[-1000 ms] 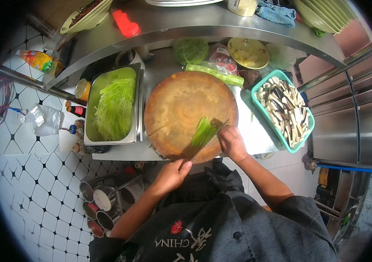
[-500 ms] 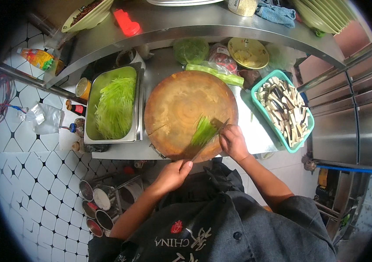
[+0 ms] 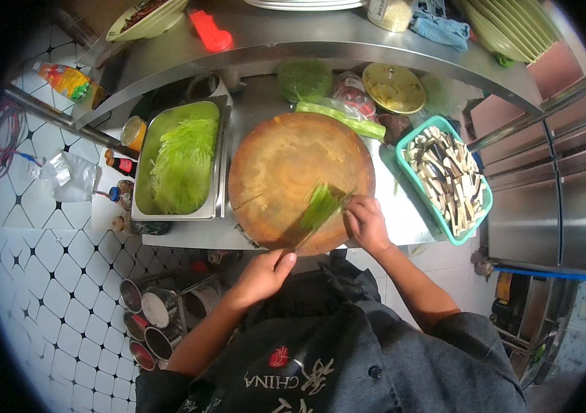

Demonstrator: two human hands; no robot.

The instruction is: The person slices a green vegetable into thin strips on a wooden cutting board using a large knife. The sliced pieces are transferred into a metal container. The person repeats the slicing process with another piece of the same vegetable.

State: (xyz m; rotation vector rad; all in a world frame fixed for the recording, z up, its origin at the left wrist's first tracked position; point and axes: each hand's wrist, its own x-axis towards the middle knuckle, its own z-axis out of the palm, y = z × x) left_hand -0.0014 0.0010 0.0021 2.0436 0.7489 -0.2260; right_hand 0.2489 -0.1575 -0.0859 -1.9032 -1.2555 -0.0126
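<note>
At the left, a steel pan (image 3: 143, 196) of pale-green vegetable shreds (image 3: 181, 165) is standing just beside a round wooden chopping block (image 3: 272, 165), leaving little room between their rims. The left hand (image 3: 263, 277) is reaching the block's near edge, its thumb and fingers gripping 1 end of a knife (image 3: 309, 238). The blade is slanting over the block's near right part, and a small pile of green slivers (image 3: 319, 206) is lying along its far side, with wide open wood stretching to the left and beyond. The right hand (image 3: 367, 224) is pinching the knife's other end at the block's right edge. Farther right, a strip of steel counter (image 3: 403, 213) is giving that hand room before a teal basket (image 3: 425, 195) of eggplant strips (image 3: 444, 179).

The left hand's lower fingers are hiding beneath it. The knife is showing nearly edge-on and faint, so which end is the handle cannot be told. The overhead shelf (image 3: 293, 54) is cutting across the counter's far side, and a plastic bag (image 3: 356, 93) there is blurring its reddish contents
</note>
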